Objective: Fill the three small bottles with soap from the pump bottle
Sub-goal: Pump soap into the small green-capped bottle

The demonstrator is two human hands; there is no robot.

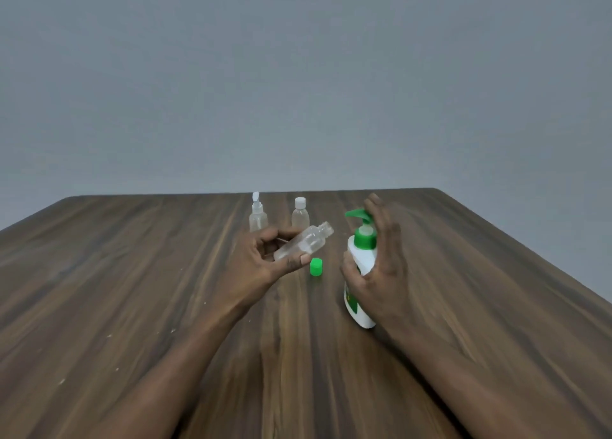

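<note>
View from the head camera, lower centre of the frame. The left hand point(265, 259) holds one uncapped small bottle point(303, 245) between thumb and curled fingers, clear of the worktop point(132, 273) and tilted so that its open mouth points up and to the right, toward the green spout point(351, 213) of the pump bottle point(361, 261). The mouth is near the spout but not under it. The pump bottle stands on the worktop right of centre. The right hand point(381, 266) clasps it, thumb across the white body and fingers rising almost straight beside the pump head, not on top of it. A green cap point(316, 266), probably from the held bottle, lies on the worktop between the two hands. Two more small bottles stand further up the frame, well apart from the hands: one with its flip lid raised point(258, 215), one with a white cap on point(300, 215). Both look empty, as does the held bottle, so filling appears not yet begun. To do this step well, the mouth should come directly beneath the spout tip and close to it, with the small bottle brought nearer upright before the first press. Short, gentle strokes suit so narrow a neck. The right hand should steady the pump bottle's base while pressing, since a hard stroke could tip it or send soap past the opening.
</note>
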